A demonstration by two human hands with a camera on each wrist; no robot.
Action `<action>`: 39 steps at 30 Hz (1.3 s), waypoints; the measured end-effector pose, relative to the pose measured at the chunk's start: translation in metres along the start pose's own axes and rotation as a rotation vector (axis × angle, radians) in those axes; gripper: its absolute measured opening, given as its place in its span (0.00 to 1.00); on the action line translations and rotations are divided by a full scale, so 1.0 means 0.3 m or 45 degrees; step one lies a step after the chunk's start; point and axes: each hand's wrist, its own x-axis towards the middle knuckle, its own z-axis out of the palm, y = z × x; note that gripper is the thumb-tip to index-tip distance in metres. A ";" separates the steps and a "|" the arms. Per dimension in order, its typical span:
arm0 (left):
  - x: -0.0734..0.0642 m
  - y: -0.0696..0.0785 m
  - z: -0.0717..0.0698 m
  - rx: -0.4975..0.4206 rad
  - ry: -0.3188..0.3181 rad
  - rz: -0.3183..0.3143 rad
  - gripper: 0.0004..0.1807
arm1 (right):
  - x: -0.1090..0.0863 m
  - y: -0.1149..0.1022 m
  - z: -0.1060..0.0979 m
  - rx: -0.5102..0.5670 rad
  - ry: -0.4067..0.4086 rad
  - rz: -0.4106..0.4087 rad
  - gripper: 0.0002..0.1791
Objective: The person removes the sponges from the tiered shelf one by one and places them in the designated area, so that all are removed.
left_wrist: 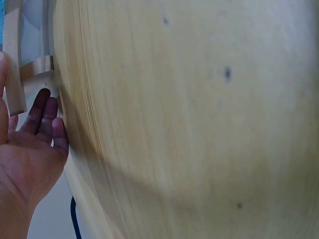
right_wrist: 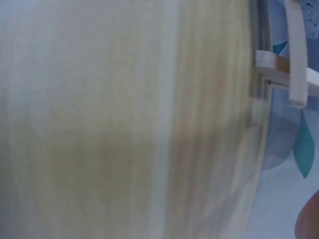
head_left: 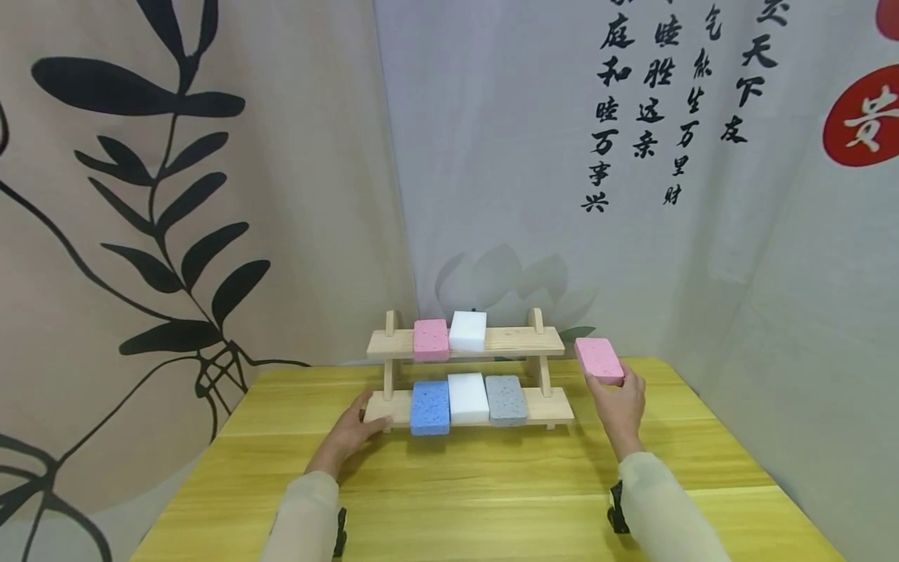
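Observation:
A two-tier wooden rack stands toward the back of the table. My left hand grips the left end of its lower board, thumb in front. In the left wrist view the thumb and a finger lie about the board end, while the other fingers stretch past it. Right of the rack, my right hand holds a pink sponge in the air. Another pink sponge and a white sponge sit on the upper board. Blue, white and grey sponges line the lower board.
The yellow wood-grain table extends around the rack. Behind it hangs a printed cloth with dark leaves at left and written characters at right. In the right wrist view only a fingertip shows, with the rack's board end.

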 end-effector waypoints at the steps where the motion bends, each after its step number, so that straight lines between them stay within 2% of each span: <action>1: 0.000 0.000 0.000 -0.003 0.000 -0.001 0.49 | -0.002 0.008 0.001 -0.004 -0.009 0.006 0.43; 18: -0.007 0.013 0.003 -0.005 0.003 -0.021 0.48 | -0.015 0.094 -0.004 -0.153 -0.185 0.126 0.45; 25: -0.009 -0.003 0.002 0.008 0.004 -0.020 0.50 | -0.028 0.110 -0.002 -0.202 -0.317 0.195 0.45; 33: 0.010 -0.018 0.000 0.021 0.011 -0.002 0.52 | -0.026 0.129 -0.004 -0.383 -0.382 0.198 0.43; 39: 0.009 -0.014 -0.001 -0.002 0.005 -0.006 0.52 | -0.033 0.116 -0.023 -0.494 -0.417 0.156 0.39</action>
